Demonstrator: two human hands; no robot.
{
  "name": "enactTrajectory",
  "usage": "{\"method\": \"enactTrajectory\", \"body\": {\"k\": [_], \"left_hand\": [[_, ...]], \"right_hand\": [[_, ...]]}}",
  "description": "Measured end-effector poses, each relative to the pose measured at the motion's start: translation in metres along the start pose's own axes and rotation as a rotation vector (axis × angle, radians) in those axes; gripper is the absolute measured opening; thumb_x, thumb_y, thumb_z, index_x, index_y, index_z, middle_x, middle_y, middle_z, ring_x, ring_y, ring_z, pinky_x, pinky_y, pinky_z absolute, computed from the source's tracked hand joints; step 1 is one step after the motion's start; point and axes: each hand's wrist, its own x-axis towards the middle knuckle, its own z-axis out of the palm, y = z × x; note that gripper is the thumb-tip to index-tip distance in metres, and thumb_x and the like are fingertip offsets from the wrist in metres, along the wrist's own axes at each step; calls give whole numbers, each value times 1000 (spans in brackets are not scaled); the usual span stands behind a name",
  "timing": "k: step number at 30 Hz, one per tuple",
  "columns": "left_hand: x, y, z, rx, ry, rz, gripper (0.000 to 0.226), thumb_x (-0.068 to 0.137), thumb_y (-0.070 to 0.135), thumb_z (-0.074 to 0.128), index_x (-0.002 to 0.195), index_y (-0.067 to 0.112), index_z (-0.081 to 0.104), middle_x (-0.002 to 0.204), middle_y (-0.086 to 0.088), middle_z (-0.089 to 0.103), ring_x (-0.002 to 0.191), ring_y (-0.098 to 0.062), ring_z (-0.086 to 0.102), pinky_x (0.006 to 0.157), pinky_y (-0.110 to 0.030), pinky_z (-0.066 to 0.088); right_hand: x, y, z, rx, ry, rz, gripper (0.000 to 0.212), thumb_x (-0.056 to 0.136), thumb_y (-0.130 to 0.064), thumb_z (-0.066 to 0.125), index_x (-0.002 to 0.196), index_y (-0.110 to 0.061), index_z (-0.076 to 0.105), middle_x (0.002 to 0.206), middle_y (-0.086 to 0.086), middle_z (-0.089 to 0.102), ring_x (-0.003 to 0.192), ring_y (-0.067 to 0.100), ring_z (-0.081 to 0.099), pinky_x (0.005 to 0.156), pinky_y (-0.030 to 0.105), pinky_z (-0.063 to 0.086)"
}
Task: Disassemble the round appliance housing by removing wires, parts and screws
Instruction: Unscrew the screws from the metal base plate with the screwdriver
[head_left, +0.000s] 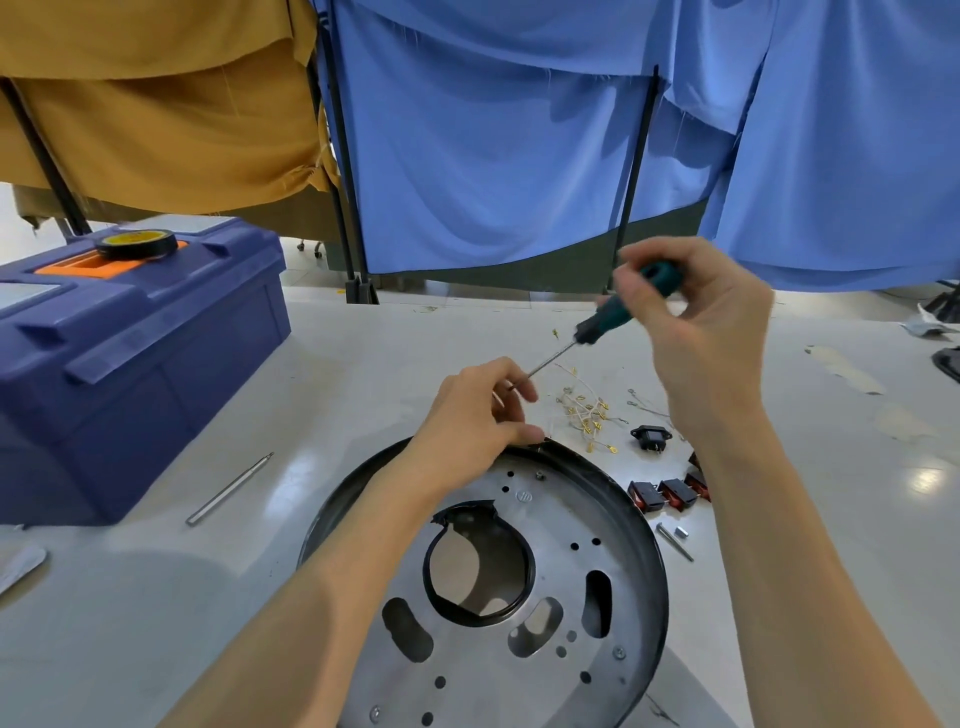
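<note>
Right hand (696, 322) gripped the screwdriver (605, 316) handle; left hand (467, 421) fingers appeared pinched round its tip, above the round housing (561, 514).

Bare left hand (470, 415), bare right hand (701, 322), 2 bare forearms (322, 597)

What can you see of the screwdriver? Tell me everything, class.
The screwdriver has a green and black plastic-looking handle and a thin metal shaft. It is held in the air above the table, tilted, handle up right, tip down left. The right hand grips the handle; fingers of the left hand curl round the tip.
</note>
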Motion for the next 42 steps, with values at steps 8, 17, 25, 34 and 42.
{"method": "enactTrajectory", "body": {"k": [8,17,25,34,42], "left_hand": [[-1,-2,7,421,-223,-33,26,72,27,81,97,24,72,85,6,67,55,-1,54,64,-26,46],[-4,2,16,681,-237,49,22,81,40,70,97,25,70,98,0,62,91,-23,57,64,-29,31],[-3,-1,23,683,-240,65,16,87,30,65,97,20,72,112,-2,62,98,-27,58,72,-31,39],[-8,7,32,1029,-311,231,13,96,12,50,103,6,59,119,-13,53,93,-33,57,63,-35,31],[-15,18,40,1235,-366,279,48,77,-13,59,122,0,51,135,-31,38,99,-30,58,65,-31,37]], "right_hand": [[2,16,-9,-398,-237,48,28,95,-4,51,95,-19,74,91,13,56,56,2,41,57,12,33],[-22,52,16,-700,-827,329,21,92,-28,64,80,-12,71,60,-7,44,55,5,39,52,18,29],[-31,64,25,-647,-836,341,53,99,-28,51,49,-13,41,50,2,37,52,16,30,54,29,28],[-39,68,32,-576,-813,355,51,101,-35,47,60,-5,37,56,6,29,55,17,22,47,23,22],[-40,74,31,-514,-813,415,52,101,-32,46,58,-9,30,55,4,31,58,15,28,61,28,30]]}}
